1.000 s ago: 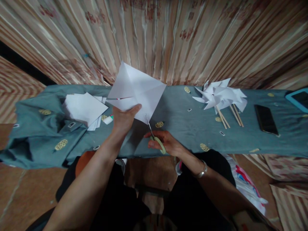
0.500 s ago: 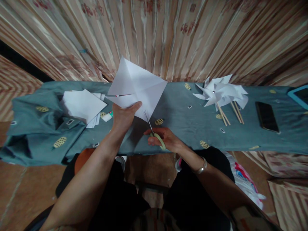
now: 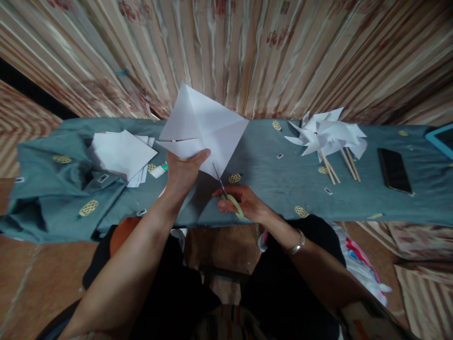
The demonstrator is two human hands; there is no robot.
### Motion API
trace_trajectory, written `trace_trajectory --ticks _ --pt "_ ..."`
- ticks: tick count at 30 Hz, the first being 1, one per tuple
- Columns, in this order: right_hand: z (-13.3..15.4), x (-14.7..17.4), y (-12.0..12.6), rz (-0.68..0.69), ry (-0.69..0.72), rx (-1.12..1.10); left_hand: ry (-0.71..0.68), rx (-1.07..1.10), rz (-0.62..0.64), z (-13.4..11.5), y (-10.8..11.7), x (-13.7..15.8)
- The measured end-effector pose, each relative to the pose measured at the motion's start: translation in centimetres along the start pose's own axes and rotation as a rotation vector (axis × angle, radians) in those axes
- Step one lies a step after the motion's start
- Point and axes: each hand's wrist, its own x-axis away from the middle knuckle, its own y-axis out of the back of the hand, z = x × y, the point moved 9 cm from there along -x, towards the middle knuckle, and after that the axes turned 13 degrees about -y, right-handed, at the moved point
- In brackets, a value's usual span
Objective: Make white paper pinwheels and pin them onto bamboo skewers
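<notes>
Leftmost, white sheets (image 3: 122,153) lie piled on a teal cloth (image 3: 271,189); the left hand (image 3: 184,172), thumb on top, pinches a creased, slit paper square (image 3: 221,127) above it; green-handled scissors (image 3: 236,207), blades at the square's near corner, sit in the curled right hand (image 3: 250,203); pinwheels (image 3: 329,134) lie farther right.

Striped curtain (image 3: 226,61) hung in folds behind long table (image 3: 262,146) draped in pineapple-print green cloth (image 3: 354,203). Brown floor (image 3: 53,269) lay below, perhaps tiled. Light was dim.
</notes>
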Motion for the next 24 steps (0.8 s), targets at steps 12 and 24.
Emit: trace_trajectory --ticks 12,24 --pt "-0.19 -0.41 -0.27 0.047 0.014 -0.049 -0.094 -0.006 -0.041 -0.25 0.15 -0.53" --pt "-0.48 -0.66 -0.16 0.008 0.012 -0.055 -0.052 -0.061 -0.049 0.20 0.69 -0.48"
